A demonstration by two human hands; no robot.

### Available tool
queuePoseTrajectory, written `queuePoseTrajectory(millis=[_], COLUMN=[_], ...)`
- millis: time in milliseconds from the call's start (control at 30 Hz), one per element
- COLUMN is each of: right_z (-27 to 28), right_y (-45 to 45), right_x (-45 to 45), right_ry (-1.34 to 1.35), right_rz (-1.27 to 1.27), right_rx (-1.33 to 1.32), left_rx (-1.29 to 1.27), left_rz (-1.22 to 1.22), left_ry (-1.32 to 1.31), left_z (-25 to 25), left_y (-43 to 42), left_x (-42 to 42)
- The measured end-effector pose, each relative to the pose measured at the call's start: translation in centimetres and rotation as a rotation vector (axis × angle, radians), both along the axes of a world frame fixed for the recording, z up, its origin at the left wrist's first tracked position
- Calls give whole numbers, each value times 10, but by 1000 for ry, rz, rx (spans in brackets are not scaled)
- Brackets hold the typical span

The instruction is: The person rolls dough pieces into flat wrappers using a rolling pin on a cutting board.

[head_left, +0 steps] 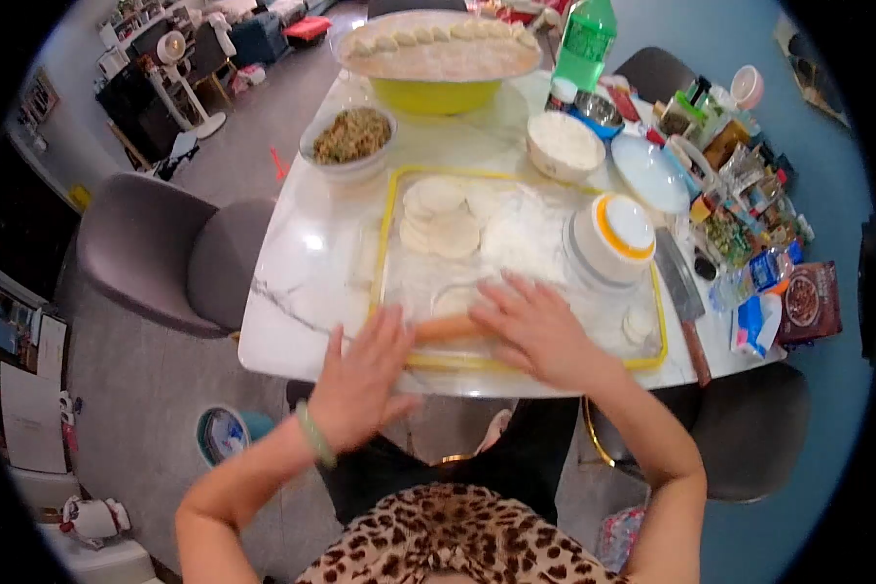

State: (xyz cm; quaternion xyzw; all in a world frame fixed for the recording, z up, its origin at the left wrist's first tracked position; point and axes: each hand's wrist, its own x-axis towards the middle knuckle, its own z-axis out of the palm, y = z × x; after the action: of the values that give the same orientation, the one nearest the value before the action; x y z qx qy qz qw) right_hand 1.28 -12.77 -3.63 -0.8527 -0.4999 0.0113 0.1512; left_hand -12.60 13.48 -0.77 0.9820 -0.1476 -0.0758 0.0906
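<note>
A wooden rolling pin (448,329) lies crosswise near the front edge of the yellow-rimmed floured board (521,173). My left hand (360,375) rests at its left end, fingers outstretched. Over the right end, my right hand (535,326) is spread flat, palm down. A thin round dough wrapper (451,300) shows just beyond the pin, partly hidden. Rolled wrappers (438,219) are piled at the board's back left. Small pieces of dough (638,323) sit at its right, and loose flour (526,234) covers the middle.
A white container with an orange ring (625,234) stands on the board. A cleaver (683,302) lies along its right side. Behind are a bowl of filling (350,141), a bowl of flour (565,146) and a tray of dumplings (438,60) atop a yellow basin (433,95). Packages crowd the right.
</note>
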Motion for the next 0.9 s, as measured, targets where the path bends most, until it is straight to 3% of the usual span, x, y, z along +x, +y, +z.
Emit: queuePoseTrajectory(millis=[67, 133, 200, 267, 367, 467, 533, 667, 833, 900], right_z=[8, 1, -5, -6, -5, -2, -5, 10, -1, -7], right_y=[21, 21, 5, -10, 0, 18, 5, -16, 12, 0], right_x=[31, 45, 44, 15, 11, 46, 48, 1, 51, 45], right_ry=[-192, -216, -30, -78, -71, -226, -58, -5, -196, -23], right_rz=[3, -33, 1, 4, 56, -13, 3, 67, -44, 6], right_rx=[12, 30, 12, -51, -11, 33, 14, -40, 43, 58], left_rx=[24, 33, 42, 49, 88, 16, 0, 12, 61, 62], left_rz=[131, 137, 54, 9, 19, 140, 74, -15, 126, 50], left_ry=[-173, -222, -127, 50, -35, -213, -132, 55, -192, -146], left_z=[-5, -5, 1, 11, -3, -6, 0, 10, 1, 5], left_y=[10, 13, 8, -2, -1, 12, 8, -3, 16, 13], left_x=[43, 54, 31, -1, 12, 53, 42, -11, 58, 42])
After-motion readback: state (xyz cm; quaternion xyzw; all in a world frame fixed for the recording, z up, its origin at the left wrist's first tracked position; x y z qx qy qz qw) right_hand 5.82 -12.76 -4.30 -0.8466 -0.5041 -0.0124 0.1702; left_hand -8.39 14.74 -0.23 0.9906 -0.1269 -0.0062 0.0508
